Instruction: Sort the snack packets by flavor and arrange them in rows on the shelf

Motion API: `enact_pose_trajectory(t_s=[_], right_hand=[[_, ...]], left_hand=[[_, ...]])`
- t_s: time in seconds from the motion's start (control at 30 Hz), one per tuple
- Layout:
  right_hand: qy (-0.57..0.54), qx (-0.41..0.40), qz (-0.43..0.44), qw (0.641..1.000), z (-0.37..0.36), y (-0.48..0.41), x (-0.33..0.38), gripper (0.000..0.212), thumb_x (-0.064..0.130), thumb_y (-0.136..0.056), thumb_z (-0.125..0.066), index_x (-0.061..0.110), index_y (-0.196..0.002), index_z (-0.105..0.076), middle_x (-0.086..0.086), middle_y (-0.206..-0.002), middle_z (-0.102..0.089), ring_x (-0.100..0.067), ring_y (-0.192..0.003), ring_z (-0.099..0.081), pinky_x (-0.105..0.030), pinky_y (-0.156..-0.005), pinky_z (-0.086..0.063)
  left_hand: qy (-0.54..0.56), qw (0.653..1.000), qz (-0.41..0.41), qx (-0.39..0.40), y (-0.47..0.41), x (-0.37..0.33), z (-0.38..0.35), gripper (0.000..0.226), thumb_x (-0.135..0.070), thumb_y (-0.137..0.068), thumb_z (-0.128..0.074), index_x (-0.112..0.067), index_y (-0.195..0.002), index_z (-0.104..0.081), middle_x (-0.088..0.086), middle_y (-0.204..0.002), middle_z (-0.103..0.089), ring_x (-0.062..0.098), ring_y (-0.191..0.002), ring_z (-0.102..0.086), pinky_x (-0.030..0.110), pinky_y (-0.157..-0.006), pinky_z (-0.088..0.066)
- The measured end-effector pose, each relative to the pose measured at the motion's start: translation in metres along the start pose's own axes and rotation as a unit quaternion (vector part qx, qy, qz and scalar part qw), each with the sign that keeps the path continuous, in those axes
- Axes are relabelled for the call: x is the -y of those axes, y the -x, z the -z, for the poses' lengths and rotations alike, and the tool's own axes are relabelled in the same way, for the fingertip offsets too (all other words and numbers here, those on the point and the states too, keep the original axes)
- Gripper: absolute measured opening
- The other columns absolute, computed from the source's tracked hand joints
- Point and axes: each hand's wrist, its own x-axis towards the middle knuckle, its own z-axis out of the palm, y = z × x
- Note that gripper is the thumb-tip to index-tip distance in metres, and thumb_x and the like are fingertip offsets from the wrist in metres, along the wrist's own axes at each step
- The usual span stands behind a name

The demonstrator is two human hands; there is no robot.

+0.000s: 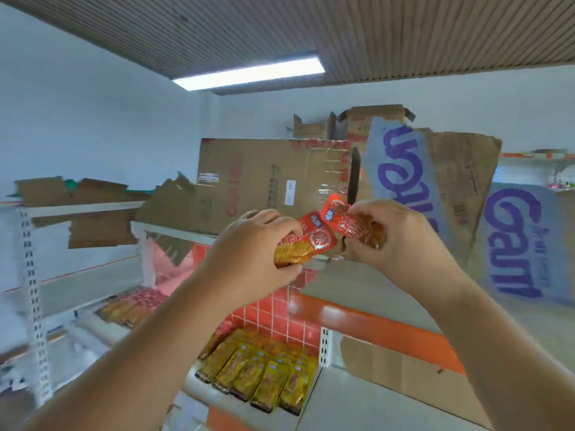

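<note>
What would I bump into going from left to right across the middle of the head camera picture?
A white shelf post → left hand → red packet → other red packet → right hand → blue-lettered cardboard.

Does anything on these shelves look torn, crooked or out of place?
Yes. The flattened brown cardboard boxes leaning on the upper shelf have ragged, torn edges, and the grey sheet with purple lettering stands tilted with its letters turned sideways. The yellow snack packets below lie in tidy rows.
</note>
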Motion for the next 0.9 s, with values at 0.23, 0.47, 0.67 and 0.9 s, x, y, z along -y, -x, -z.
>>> enact_pose_trajectory(t_s=[0.23,0.47,0.67,0.9], right_hand=[[-0.087,0.032,0.046,0.995,-0.113,-0.030,0.098,0.040,0.026,-0.076,-0.083,0.023,-0.114,-0.070,0.009,-0.112,-0.068,-0.012,-0.099,-0.062,-0.025,-0.087,-0.048],[-0.160,0.045,0.066,0.984,-0.199,-0.038,0.156,0.040,0.028,-0.076,-0.084,0.026,-0.113,-0.070,0.013,-0.106,-0.064,-0.011,-0.092,-0.062,-0.028,-0.082,-0.053],[-0.194,0.059,0.020,0.979,-0.270,-0.032,0.158,0.036,0.041,-0.075,-0.082,0.038,-0.104,-0.059,0.015,-0.096,-0.057,-0.006,-0.081,-0.060,-0.031,-0.072,-0.054],[-0.229,0.071,-0.046,0.970,-0.360,-0.031,0.127,0.043,0.038,-0.074,-0.086,0.035,-0.110,-0.061,0.015,-0.100,-0.055,-0.003,-0.083,-0.059,-0.021,-0.069,-0.049]], left_hand=[[-0.044,0.996,0.083,0.005,0.079,0.096,0.061,0.051,-0.054,-0.079,-0.075,-0.037,-0.126,-0.062,-0.013,-0.122,-0.063,0.014,-0.111,-0.057,0.038,-0.088,-0.055],[-0.090,0.984,0.153,0.006,0.134,0.160,0.079,0.054,-0.050,-0.080,-0.080,-0.034,-0.128,-0.062,-0.011,-0.119,-0.063,0.013,-0.104,-0.057,0.033,-0.079,-0.056],[-0.106,0.973,0.206,0.015,0.156,0.201,0.048,0.054,-0.057,-0.081,-0.077,-0.039,-0.128,-0.058,-0.014,-0.121,-0.061,0.010,-0.108,-0.053,0.029,-0.084,-0.050],[-0.094,0.971,0.217,0.024,0.151,0.261,-0.023,0.058,-0.057,-0.081,-0.077,-0.036,-0.132,-0.058,-0.013,-0.117,-0.062,0.011,-0.105,-0.056,0.030,-0.083,-0.053]])
